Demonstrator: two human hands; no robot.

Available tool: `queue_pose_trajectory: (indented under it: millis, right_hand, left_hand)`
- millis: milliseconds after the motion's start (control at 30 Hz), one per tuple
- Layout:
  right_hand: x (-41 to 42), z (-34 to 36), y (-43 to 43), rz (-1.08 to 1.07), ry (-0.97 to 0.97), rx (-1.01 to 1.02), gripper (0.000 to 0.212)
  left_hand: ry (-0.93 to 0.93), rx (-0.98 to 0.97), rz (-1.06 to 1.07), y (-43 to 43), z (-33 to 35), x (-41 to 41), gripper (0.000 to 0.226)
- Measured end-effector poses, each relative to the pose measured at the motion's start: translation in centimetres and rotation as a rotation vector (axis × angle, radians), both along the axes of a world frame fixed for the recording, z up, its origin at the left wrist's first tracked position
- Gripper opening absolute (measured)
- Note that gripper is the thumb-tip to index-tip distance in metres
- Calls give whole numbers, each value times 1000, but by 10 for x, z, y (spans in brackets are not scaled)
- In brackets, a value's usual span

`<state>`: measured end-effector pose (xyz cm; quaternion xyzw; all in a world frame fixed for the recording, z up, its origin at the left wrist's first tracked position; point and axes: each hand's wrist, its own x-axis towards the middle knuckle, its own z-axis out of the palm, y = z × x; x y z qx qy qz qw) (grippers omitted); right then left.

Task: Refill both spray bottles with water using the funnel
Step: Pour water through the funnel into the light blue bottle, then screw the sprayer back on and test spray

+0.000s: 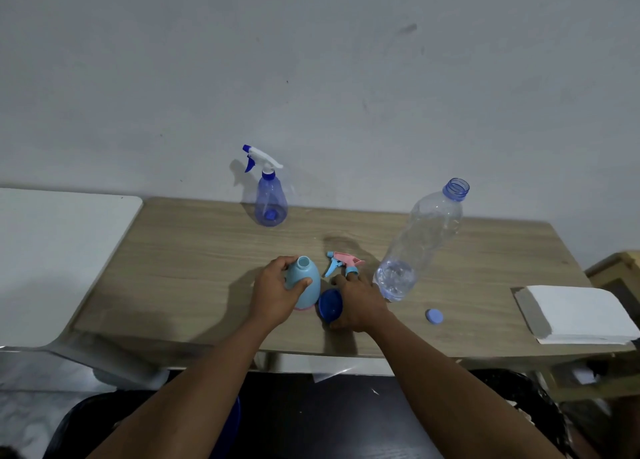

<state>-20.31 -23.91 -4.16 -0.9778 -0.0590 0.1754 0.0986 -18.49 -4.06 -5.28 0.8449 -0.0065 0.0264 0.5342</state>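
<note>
Head view | step: I judge funnel-to-neck, first bottle | left hand point(273, 296) grasps uncapped light-blue spray bottle point(304, 268), front-centre of worktop point(173, 268) | right hand point(360, 302) clasps blue funnel point(330, 304) just beside it | next: seat spout in neck, then fetch open water bottle point(426, 237)

Pale scuffed wall point(311, 60) behind wood-grain table point(173, 268); white surface point(52, 250) at left, dim light.
</note>
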Motion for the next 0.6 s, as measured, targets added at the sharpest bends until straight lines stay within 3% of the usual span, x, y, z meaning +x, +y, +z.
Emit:
queue_pose_trajectory:
  millis: [167,267,333,400,500,600]
  right_hand:
    - [-7,-6,-3,-4,-63,78,94]
    - [-9,1,-12,-55,-107,252,100]
    - [-10,8,-16,-148,-196,442,85]
    - [-2,14,-13,-270,-283,527,52]
    - [25,15,-5,-372,-210,349,27]
    - [47,7,0,-270,-9,106,36]
  left_hand:
    - [-3,0,-7,1,1,0,50]
    - [-11,-31,-14,0,3,-1,45]
    - [-21,-47,-15,0,2,-2,46]
    - [-23,-50,-22,0,1,-2,46]
    - [-15,-53,-21,0,2,-3,47]
    - [2,-50,-26,0,4,-2,48]
